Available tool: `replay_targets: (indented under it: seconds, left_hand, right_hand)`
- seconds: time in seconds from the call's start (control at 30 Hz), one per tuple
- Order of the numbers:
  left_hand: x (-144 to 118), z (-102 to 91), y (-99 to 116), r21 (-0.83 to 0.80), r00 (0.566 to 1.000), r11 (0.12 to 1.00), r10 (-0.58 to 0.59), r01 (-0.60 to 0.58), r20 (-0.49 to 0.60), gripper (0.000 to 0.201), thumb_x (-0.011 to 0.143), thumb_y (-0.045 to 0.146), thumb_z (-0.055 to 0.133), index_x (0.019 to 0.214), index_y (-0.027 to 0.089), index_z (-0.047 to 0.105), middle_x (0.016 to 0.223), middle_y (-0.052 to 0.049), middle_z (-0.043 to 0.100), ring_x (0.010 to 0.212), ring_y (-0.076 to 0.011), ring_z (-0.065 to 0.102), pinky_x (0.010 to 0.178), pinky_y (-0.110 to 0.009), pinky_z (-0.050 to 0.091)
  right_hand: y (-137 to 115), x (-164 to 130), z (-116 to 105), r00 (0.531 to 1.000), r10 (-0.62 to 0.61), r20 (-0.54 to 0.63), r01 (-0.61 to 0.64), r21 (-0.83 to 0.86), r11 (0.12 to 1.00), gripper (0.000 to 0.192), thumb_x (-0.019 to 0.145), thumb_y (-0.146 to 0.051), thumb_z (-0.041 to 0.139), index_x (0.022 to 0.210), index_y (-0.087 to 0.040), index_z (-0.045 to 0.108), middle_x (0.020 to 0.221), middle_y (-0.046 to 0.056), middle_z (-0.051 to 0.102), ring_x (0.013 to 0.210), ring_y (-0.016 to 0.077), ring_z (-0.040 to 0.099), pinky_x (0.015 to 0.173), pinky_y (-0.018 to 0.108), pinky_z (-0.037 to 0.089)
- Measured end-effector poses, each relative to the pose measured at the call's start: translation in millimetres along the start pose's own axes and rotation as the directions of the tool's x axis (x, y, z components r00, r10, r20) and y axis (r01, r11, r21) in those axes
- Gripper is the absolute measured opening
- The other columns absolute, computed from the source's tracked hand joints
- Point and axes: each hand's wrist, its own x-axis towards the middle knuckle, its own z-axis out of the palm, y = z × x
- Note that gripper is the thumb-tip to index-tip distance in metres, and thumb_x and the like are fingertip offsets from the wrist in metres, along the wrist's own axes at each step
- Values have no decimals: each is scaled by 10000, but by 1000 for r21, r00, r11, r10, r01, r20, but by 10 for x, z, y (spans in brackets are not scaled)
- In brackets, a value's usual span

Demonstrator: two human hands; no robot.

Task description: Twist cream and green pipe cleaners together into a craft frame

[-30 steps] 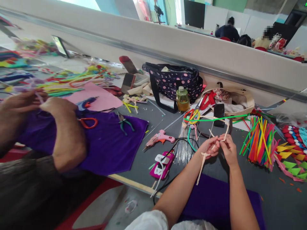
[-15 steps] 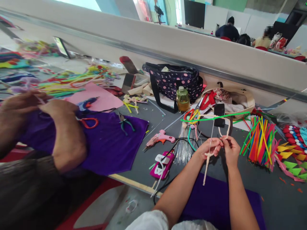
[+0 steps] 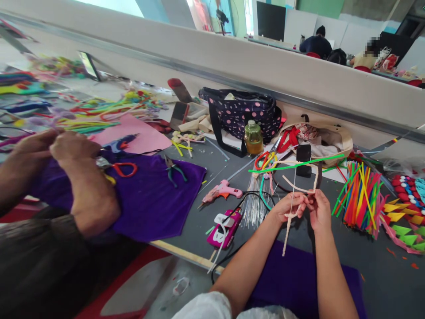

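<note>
Both of my hands are raised over the table's front edge, working on a cream pipe cleaner point(image 3: 287, 237). My left hand point(image 3: 288, 207) pinches it, and a twisted tail hangs below the fingers. My right hand point(image 3: 319, 210) is closed on another part of it, fingertips close to the left ones. One cream length bends up above the right hand, and a free end points left. A thin pale wire rises from the left hand towards a green pipe cleaner point(image 3: 272, 169) that lies crosswise above. Whether the wire and green piece are joined is unclear. My fingers hide the twist between them.
A purple cloth point(image 3: 282, 279) lies under my forearms. Leftward are a pink glue gun point(image 3: 221, 191), a magenta case point(image 3: 226, 230) and pliers point(image 3: 174, 170). Coloured pipe cleaners point(image 3: 360, 199) are bundled at right. A bottle point(image 3: 253, 138) stands behind. A co-worker's hands point(image 3: 71, 148) work at left.
The cream pipe cleaner's free end has swung out to the left above my right hand. My hands have stayed nearly in place, fingers shifting slightly. At left, the co-worker's hands have moved closer together.
</note>
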Motion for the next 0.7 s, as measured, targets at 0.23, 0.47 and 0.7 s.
replay_targets:
  seconds: [0.23, 0.47, 0.7]
  left_hand:
    - [13, 39, -3, 46, 995, 999, -24, 29, -94, 371, 716, 405, 744, 854, 69, 665, 630, -38, 624, 471, -111, 592, 457, -206, 467]
    - [50, 7, 65, -52, 943, 981, 166, -188, -288, 446, 849, 506, 556, 920, 77, 653, 762, -94, 660, 647, -142, 639, 589, -251, 536]
    - [-1, 69, 118, 49, 950, 984, 180, -174, -255, 588, 828, 629, 482, 1096, 114, 577, 962, -147, 666, 730, -235, 686, 544, -324, 555]
  right_hand:
    - [24, 65, -90, 979, -154, -137, 127, -186, 974, 231, 659, -356, 773, 702, -172, 639, 579, -49, 563, 495, 66, 447, 469, 191, 340]
    - [-21, 135, -171, 968, -134, -214, 108, -132, 985, 216, 658, -348, 754, 709, -168, 645, 656, -11, 664, 525, 96, 572, 496, 209, 461]
    - [-27, 172, -241, 975, -75, -209, 51, -120, 992, 236, 640, -353, 754, 693, -168, 617, 626, -13, 646, 492, 99, 571, 440, 201, 465]
